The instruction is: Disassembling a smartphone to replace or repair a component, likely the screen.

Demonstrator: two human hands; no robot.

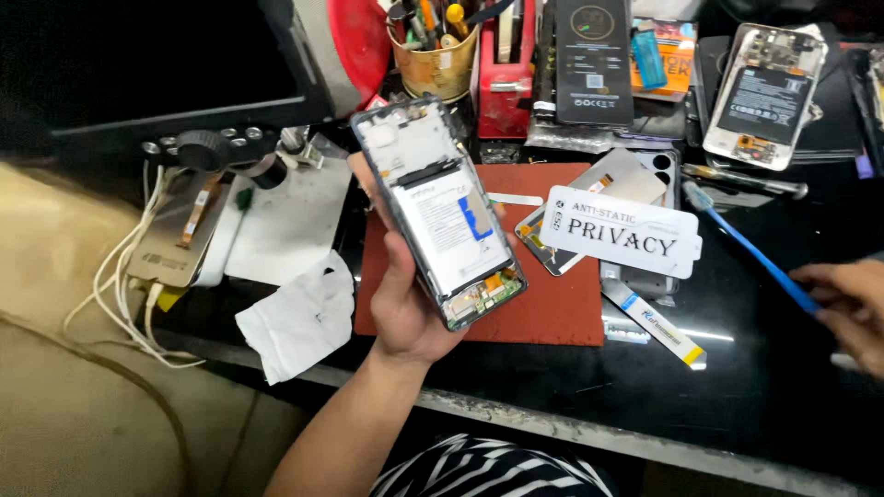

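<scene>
Fingers of my left hand [405, 308] wrap the opened phone [440, 213] above the red mat [552, 308]; my right hand [847, 308] pinches the blue brush [750, 253]; a white rounded label [622, 230] lies between.

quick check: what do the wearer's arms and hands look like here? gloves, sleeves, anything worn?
Both hands are bare: no gloves, and no rings or watch visible. The left hand shows a bare forearm with no sleeve reaching it. The right hand is cut off at the frame edge, so its wrist is unseen. A black-and-white striped garment shows at the bottom.
</scene>
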